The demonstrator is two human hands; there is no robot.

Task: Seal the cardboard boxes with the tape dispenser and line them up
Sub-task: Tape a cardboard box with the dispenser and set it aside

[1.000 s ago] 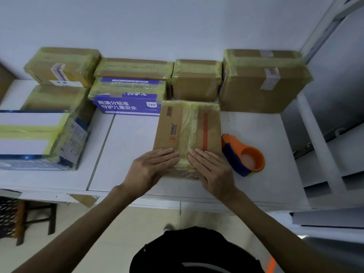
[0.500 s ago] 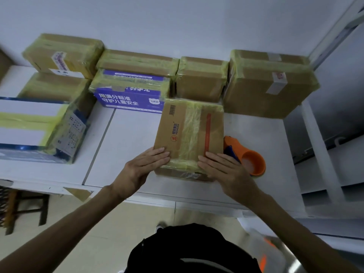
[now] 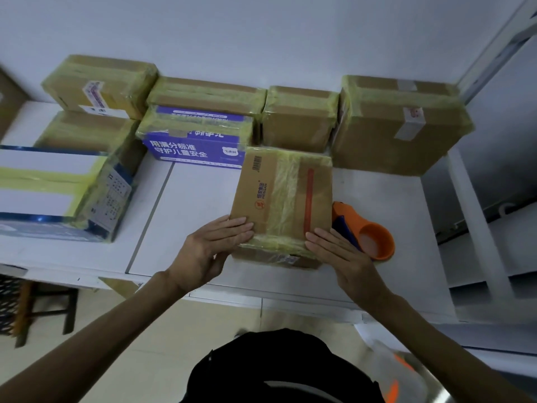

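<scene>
box (image 3: 279, 193) taped, on table (image 3: 197, 205) just before the row of sealed boxes (image 3: 299, 117) | left hand (image 3: 212, 242), right hand (image 3: 340, 251) flat, fingers together, now slid apart to its near corners | tape dispenser (image 3: 369, 231) idle beside it | sealing looks finished, lining up next

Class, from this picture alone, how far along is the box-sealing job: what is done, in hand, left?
Done: taped boxes line the wall, and the front box carries tape down its top. In hand: the left hand and right hand press flat on its near edge; the tape dispenser lies unheld beside it. Left: probably lining it up.
</scene>
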